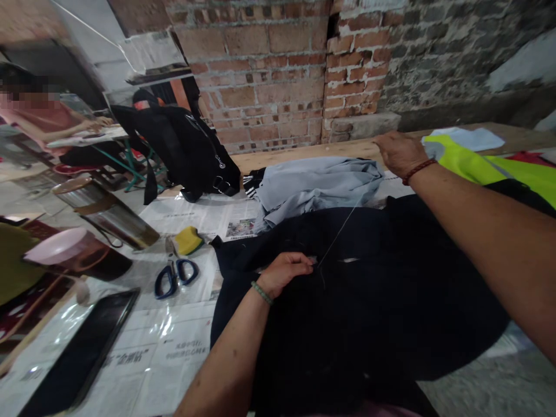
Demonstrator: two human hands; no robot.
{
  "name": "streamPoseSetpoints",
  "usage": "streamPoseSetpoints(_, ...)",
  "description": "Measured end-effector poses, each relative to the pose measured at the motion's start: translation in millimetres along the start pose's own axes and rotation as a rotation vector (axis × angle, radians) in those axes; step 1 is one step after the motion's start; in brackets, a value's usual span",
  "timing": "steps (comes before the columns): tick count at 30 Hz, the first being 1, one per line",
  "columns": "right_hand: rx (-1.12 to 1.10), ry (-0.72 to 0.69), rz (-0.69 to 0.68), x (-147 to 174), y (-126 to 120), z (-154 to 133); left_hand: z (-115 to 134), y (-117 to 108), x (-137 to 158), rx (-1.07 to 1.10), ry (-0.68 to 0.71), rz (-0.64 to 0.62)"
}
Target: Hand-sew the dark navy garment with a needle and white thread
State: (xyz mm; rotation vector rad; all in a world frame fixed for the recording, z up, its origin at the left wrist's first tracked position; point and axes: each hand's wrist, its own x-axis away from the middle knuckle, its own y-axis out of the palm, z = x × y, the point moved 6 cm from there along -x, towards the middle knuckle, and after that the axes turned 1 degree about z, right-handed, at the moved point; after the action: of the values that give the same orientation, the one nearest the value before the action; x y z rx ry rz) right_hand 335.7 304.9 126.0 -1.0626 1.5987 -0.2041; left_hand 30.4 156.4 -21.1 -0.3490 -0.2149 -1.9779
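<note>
A large dark garment [369,289] lies spread across the table's front and over my lap. My left hand [289,273] pinches a bit of its cloth near the middle. From beside those fingertips a thin light thread [341,230] runs taut, up and to the right. My right hand [400,153] is raised at the line's far end, its fingers closed in a pinch. The thread fades before reaching those fingers, and no needle can be made out. A small pale patch [348,260] shows on the dark cloth right of my left hand.
Newspaper [174,347] under clear plastic covers the table. Left are scissors [175,272], a yellow sponge [188,240], a phone [82,353], a lidded cup [80,255] and a steel flask [108,211]. Behind lie grey cloth [321,182], a black bag [182,145] and a neon garment [499,165]. Another person [39,121] sits far left.
</note>
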Motion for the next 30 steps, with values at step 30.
streamPoseSetpoints(30,-0.522,0.377,-0.818,220.8,57.4,-194.1,29.7,4.2,23.5,-0.204,0.147,0.087)
